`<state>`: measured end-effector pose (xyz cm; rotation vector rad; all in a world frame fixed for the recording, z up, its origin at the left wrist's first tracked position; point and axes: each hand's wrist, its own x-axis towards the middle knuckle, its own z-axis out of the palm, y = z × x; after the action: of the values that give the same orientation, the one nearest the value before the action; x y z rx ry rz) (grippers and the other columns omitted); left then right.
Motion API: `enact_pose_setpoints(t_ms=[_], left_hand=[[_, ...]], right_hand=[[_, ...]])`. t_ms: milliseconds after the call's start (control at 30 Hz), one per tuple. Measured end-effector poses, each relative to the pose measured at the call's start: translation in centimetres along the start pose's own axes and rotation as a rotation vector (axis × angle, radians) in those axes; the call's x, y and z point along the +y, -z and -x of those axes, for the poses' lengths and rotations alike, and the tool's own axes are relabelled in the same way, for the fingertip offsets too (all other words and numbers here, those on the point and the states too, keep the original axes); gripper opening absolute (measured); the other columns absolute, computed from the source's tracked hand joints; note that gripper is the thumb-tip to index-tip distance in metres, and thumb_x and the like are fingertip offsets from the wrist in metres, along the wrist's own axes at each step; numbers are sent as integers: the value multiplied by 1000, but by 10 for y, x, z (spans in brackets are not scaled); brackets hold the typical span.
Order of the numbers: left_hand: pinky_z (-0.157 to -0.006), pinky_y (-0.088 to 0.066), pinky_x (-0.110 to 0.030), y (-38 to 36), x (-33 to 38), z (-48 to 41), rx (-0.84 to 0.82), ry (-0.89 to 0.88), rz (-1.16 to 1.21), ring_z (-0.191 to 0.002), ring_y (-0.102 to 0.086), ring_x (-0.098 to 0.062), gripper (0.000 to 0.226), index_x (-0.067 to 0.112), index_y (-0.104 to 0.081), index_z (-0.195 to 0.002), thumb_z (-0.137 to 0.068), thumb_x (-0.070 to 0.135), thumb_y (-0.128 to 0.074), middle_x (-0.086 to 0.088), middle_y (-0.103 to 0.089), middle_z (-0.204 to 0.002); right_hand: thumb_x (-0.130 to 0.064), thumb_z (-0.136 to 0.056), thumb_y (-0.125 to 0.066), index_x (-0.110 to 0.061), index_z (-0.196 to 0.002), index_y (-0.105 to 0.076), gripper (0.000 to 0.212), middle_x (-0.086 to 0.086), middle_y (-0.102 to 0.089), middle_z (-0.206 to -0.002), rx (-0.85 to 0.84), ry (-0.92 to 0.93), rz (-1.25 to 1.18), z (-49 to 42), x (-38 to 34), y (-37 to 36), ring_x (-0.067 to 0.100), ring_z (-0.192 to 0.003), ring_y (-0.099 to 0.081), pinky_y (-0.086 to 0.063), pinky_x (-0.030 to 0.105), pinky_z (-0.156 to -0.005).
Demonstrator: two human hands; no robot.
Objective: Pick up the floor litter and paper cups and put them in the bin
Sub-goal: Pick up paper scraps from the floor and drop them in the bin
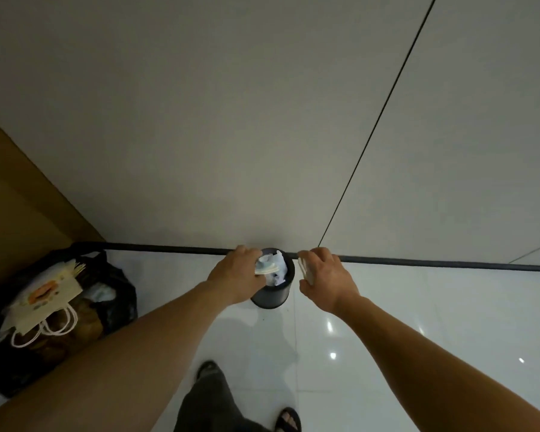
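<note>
Overhead, looking down on a small dark bin [273, 294] set against the wall on a glossy white floor [418, 322] — already stuffed with crumpled white paper [278, 272] that rises to the rim. Left hand [234, 272] over the near-left edge of the bin's mouth, fingers clamped on a wad of pale litter [266, 265], held right above the opening, apparently so it falls inside rather than beside. Right hand [323, 275] just to the right of the bin, not yet over it, fingers curled around what looks like a paper cup [304, 269] — too small and side-on to say for certain; kept clear, seemingly to wait its turn while the left one empties.

Off to the left, near the wall corner, a black rubbish bag [116, 294] bulging with a paper carrier bag [44, 304] with white cord handles — well apart from the bin and untouched by either hand. Below, dark trousers and sandalled feet [289, 419] squared up to the bin.

Judged from this: drop-off step under way, both loads one release from done. Main risk — bin nearly full, so fresh litter could sit on top and spill back onto the floor unless pressed down.
</note>
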<state>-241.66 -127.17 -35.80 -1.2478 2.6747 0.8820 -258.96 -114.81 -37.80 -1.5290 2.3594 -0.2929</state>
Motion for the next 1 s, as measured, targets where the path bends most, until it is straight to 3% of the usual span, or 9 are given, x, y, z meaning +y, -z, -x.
enact_pose_setpoints(t_ms=[333,533,700,867,933,1000], left_hand=[[-88,-48,-33,-70,-90,-226,-285,-116,-75,-112,-48,-21,52,27,-43,-132,-84,38,-58,-1,-45,-130],[-90,-43,-29,-184,-164,-335,-393,-185,-137,-118,-42,-18,56,27,-35,-139,-87,38,-54,1,-41,-132],[-87,-41,-22,-290,-212,-407,-371,-232,-124,-119,-42,-14,59,28,-34,-140,-87,37,-59,4,-42,-131],[-112,-31,-41,-358,-246,-440,-459,-253,-231,-141,-19,-23,84,25,-19,-149,-80,45,-64,-4,-24,-152],[-115,-26,-41,-366,-253,-437,-533,-177,-111,-145,-12,-21,93,27,-11,-151,-79,44,-68,-1,-17,-156],[-115,-26,-37,-364,-252,-433,-498,-193,-54,-144,-14,-20,93,25,-12,-151,-80,41,-69,-2,-20,-156]], right_hand=[[-37,-89,-59,-32,-142,-37,59,-3,-38,-142,-111,-352,-154,-168,39,-124,20,-122,-41,-44,27,-92],[-36,-89,-61,-35,-141,-37,58,-4,-38,-143,-153,-484,-260,-249,89,-258,18,-124,-41,-45,26,-94],[-43,-88,-64,-31,-144,-34,65,0,-33,-146,-130,-509,-307,-310,145,-371,23,-130,-36,-43,34,-102],[-46,-87,-64,-33,-149,-23,76,2,-15,-158,-138,-531,-335,-327,183,-446,28,-142,-19,-36,42,-109],[-46,-88,-63,-34,-151,-19,78,0,-10,-161,-179,-542,-344,-318,186,-458,27,-145,-15,-33,42,-111],[-45,-89,-62,-34,-151,-18,76,-1,-10,-161,-183,-560,-362,-306,187,-460,26,-146,-15,-32,41,-112]])
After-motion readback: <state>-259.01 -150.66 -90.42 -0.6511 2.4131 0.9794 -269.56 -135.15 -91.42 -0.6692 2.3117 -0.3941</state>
